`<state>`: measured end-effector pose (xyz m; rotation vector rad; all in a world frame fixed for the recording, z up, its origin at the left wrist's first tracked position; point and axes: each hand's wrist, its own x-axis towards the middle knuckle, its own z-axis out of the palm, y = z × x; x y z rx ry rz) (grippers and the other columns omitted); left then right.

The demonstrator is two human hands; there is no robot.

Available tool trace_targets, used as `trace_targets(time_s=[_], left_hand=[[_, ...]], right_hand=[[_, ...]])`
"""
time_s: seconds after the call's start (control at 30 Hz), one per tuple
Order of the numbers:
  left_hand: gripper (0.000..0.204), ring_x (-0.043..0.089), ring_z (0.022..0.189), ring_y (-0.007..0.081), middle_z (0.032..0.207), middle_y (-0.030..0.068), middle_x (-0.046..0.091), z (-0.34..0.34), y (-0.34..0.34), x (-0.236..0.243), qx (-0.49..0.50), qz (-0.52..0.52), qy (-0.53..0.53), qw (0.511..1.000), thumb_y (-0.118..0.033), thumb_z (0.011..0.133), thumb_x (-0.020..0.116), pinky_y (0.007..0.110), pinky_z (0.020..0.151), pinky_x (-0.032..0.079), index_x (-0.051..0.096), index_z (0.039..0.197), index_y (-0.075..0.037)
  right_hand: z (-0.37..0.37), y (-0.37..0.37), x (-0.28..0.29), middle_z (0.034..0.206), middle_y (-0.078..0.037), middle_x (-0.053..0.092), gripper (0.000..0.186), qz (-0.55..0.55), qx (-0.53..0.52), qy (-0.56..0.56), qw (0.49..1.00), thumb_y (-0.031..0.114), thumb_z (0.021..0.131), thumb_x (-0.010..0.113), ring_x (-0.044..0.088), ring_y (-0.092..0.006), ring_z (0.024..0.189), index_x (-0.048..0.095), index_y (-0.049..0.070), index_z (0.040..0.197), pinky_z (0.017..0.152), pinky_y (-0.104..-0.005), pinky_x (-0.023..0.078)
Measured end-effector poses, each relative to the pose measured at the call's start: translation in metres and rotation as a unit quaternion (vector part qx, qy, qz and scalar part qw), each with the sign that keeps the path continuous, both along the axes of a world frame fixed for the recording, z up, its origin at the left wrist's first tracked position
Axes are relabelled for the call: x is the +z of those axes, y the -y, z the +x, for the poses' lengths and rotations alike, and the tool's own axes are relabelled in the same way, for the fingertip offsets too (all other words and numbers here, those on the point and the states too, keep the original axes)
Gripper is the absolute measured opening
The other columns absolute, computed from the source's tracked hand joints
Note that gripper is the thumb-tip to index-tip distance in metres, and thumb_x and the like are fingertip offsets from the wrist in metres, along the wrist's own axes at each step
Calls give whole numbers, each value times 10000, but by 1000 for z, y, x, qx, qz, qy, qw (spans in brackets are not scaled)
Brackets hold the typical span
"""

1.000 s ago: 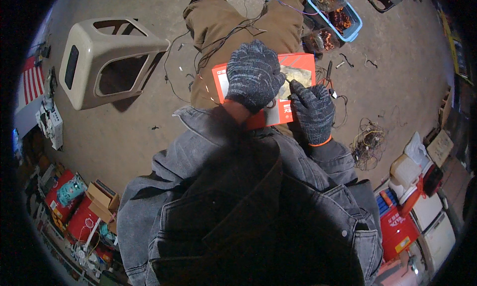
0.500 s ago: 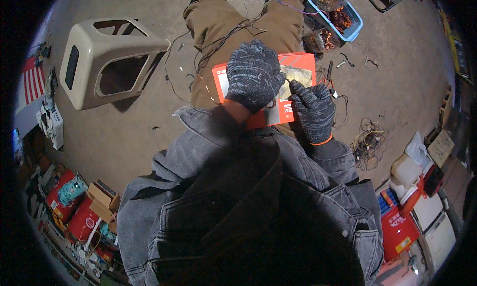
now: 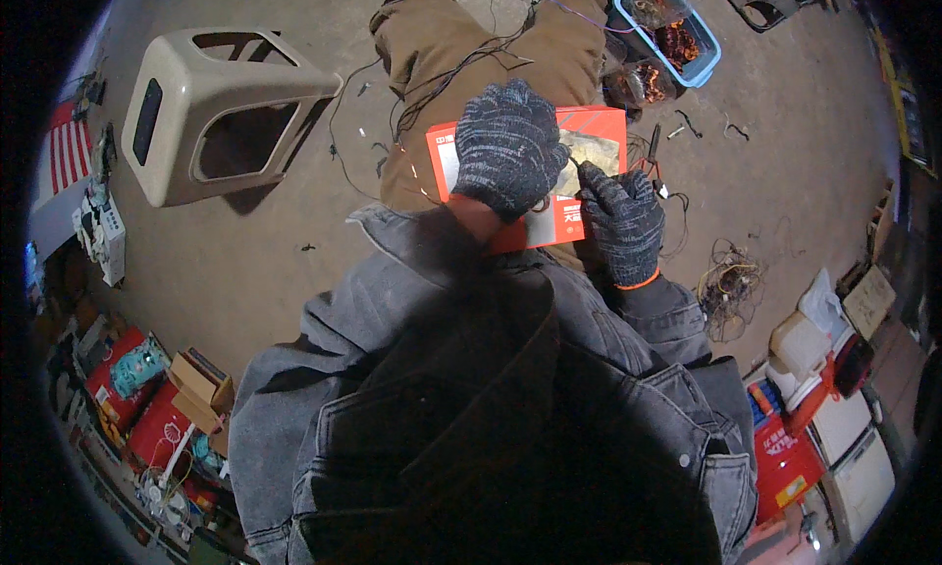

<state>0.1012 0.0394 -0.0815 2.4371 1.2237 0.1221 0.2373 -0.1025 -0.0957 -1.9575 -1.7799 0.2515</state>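
A flat red cardboard box (image 3: 606, 121) lies across my lap, a pale yellowish patch on its top. Over its middle, my left hand (image 3: 510, 151) in a dark grey knit glove is closed, back upward, its fingertips hidden beneath. My right hand (image 3: 625, 219), gloved alike with an orange cuff, is closed at the box's right edge. Between the two hands shows a short thin dark strand (image 3: 576, 161), apparently wire, reaching the right fingertips. Whatever the left fingers grip is out of sight. Loose dark wires (image 3: 461, 69) trail over my brown trousers beyond the box.
A beige plastic stool (image 3: 172, 74) lies on its side at the left. At the far right stands a blue basket (image 3: 708, 64) with bags of copper-coloured scraps. Tangled wire (image 3: 731, 280) lies on the floor to the right. Red containers (image 3: 162, 432) and a cardboard box (image 3: 201, 388) line the lower left.
The whole view has shifted slightly. Both hands stay closed over the red box in nearly the same places, with the dark strand still between them.
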Motion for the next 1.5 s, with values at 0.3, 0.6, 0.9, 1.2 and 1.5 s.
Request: trace_targets(time_s=[0.3, 0.6, 0.9, 1.2, 1.5], left_hand=[[334, 597, 924, 320, 959, 160, 624, -1, 0, 2, -24, -4, -40, 999, -338, 752, 670, 435, 810, 469, 694, 921, -52], [337, 562, 863, 353, 841, 152, 588, -5, 1, 3, -22, 4, 61, 998, -369, 667, 773, 464, 767, 440, 635, 772, -80], [442, 557, 995, 311, 1004, 145, 603, 3, 2, 3, -54, -28, -30, 998, -430, 750, 717, 429, 878, 427, 662, 1007, -74], [432, 550, 1025, 313, 1044, 147, 592, 5, 3, 8, -44, -57, -53, 996, -404, 767, 715, 431, 899, 422, 650, 1039, -74], [442, 558, 1024, 308, 1035, 140, 607, 6, 3, 5, -39, -42, -56, 997, -418, 743, 724, 428, 901, 427, 658, 1023, -82]], right_hand=[[2, 7, -5, 743, -86, 551, 353, -10, -6, 27, 1000, 154, 730, 750, 567, -273, 698, 713, 172, 1081, 599, -403, 462], [-2, 1, 6, 765, -86, 565, 339, -5, -27, 9, 1000, 140, 726, 747, 572, -277, 724, 719, 168, 1063, 622, -404, 463], [3, 2, 15, 804, -84, 568, 370, -41, 7, 27, 999, 157, 742, 732, 572, -286, 762, 688, 169, 1109, 629, -412, 467], [2, 9, -3, 757, -79, 569, 354, -17, -15, 39, 999, 158, 735, 753, 564, -272, 713, 713, 173, 1086, 612, -406, 460], [2, 15, -10, 743, -93, 558, 363, 16, -14, 38, 999, 123, 735, 754, 556, -273, 670, 714, 151, 1095, 576, -397, 452]])
